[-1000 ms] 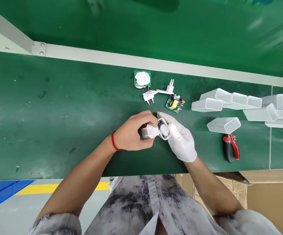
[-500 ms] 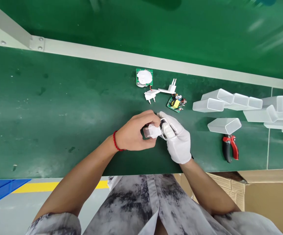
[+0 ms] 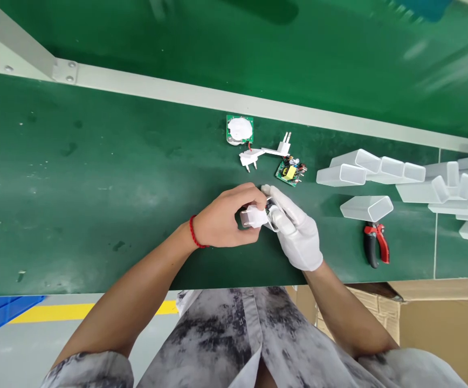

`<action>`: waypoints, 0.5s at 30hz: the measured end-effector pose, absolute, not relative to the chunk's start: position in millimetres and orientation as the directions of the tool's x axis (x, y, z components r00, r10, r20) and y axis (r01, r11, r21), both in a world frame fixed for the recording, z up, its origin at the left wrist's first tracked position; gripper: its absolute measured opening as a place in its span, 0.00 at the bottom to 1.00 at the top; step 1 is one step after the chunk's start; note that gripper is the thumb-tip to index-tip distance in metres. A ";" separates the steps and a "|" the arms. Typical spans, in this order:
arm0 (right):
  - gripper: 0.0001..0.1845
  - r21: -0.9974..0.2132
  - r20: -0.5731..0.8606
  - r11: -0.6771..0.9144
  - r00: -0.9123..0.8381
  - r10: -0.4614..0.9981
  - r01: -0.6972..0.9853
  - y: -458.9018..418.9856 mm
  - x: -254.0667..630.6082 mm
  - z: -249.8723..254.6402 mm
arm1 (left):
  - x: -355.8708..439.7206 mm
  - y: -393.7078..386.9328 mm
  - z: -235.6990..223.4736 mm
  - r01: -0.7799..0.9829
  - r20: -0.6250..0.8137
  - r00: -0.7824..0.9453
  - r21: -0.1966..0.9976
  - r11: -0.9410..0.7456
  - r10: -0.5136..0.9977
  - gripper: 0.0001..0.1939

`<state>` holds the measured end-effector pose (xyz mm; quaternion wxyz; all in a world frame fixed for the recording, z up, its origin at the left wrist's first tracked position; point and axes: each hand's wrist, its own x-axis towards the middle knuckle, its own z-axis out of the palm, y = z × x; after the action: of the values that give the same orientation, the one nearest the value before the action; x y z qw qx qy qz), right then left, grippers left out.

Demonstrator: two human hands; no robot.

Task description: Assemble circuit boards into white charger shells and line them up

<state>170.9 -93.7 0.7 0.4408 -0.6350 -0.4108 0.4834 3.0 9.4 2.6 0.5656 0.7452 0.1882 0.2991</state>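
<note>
My bare left hand [image 3: 228, 218], a red cord at its wrist, pinches a white two-pin plug head [image 3: 255, 216] with thumb and fingers. Its pins point left. In a white glove, my right hand [image 3: 301, 237] grips a white plastic housing [image 3: 273, 225] right beside the plug. Dark parts show in the housing's mouth, partly hidden by the gloved thumb. Beyond both hands lie a circuit board [image 3: 240, 129] topped with white paste, a second board [image 3: 290, 172] with a yellow component, and two white plugs [image 3: 249, 157] wired to the boards.
Several translucent white sleeves [image 3: 353, 174] lie on the right of the green table [image 3: 96, 215]. One single sleeve [image 3: 365, 208] rests just above red-and-black pliers [image 3: 375, 245]. A pale metal rail [image 3: 157, 97] crosses the back. Below the front edge are a cardboard box [image 3: 440, 323] and a blue bin [image 3: 3, 312].
My gloved thumb has shifted down and right over the housing, and the right hand has turned slightly. The left hand keeps its pinch on the plug head. The view has moved a little.
</note>
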 end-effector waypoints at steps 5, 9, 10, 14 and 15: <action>0.23 -0.967 -0.256 -0.250 0.178 0.950 -0.052 -88.4 172.0 4.0 | 3.4 9.2 2.7 -0.073 0.239 0.750 0.956 -0.283 0.617 0.13; 0.22 -0.956 -0.240 -0.273 0.247 0.939 0.110 -79.7 166.4 10.0 | 3.8 9.4 1.7 -0.070 0.246 0.751 0.953 -0.296 0.613 0.12; 0.22 -0.950 -0.226 -0.272 0.262 0.938 0.156 -78.1 164.4 10.7 | 3.9 9.5 1.6 -0.072 0.249 0.751 0.952 -0.298 0.612 0.12; 0.23 -0.953 -0.180 -0.233 0.259 0.949 0.192 -76.6 159.7 9.2 | 4.5 9.9 2.3 -0.076 0.249 0.747 0.953 -0.293 0.617 0.12; 0.24 -0.958 -0.170 -0.220 0.251 0.953 0.186 -77.6 160.0 8.5 | 4.6 9.9 2.8 -0.072 0.240 0.747 0.956 -0.283 0.620 0.12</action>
<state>160.0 -77.6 8.5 0.4469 -0.6525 -0.4363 0.4291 4.6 9.9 2.8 0.5696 0.7410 0.1847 0.3039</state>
